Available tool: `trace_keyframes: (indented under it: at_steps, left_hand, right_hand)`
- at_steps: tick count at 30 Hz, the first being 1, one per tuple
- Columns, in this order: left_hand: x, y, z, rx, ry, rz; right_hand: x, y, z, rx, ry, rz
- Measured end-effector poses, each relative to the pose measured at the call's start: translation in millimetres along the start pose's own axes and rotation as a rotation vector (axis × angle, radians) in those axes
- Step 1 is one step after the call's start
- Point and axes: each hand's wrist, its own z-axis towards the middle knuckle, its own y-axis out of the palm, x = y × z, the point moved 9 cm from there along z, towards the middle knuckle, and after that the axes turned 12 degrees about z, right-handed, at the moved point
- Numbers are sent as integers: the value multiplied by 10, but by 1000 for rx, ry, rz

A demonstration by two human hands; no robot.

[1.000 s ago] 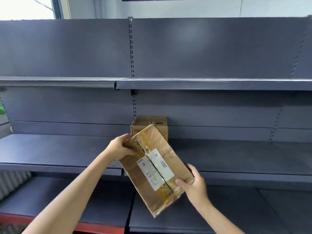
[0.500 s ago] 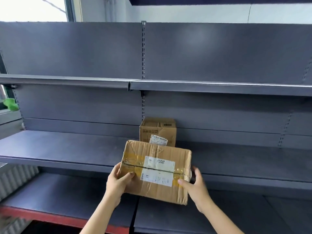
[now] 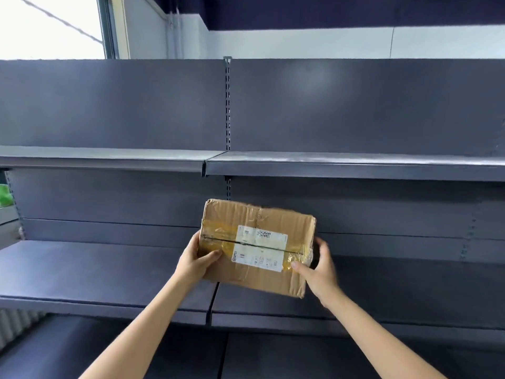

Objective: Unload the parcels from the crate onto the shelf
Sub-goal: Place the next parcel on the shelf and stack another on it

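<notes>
I log: parcel [image 3: 257, 247] – brown cardboard, yellowish clear tape, white label with black print | shelf [image 3: 109, 269] – dark blue-grey | wall [image 3: 300, 42] – white, navy band above

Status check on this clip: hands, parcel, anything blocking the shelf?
Left hand and right hand grip the taped brown cardboard parcel by its ends. Parcel over the middle grey metal shelf. No obstruction visible.

Both arms outstretched, left hand [image 3: 194, 260] and right hand [image 3: 321, 270] gripping opposite ends, thumbs forward.
</notes>
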Motion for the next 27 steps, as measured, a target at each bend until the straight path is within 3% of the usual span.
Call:
trace_keyframes:
  at_steps: [15, 27]
  left_hand:
    - [-273, 280, 1504, 106, 68, -175]
    - [-501, 389, 1865, 121, 94, -153]
  right_hand:
    - [282, 313, 1472, -7, -161, 95]
    - [456, 404, 1874, -13, -227, 64]
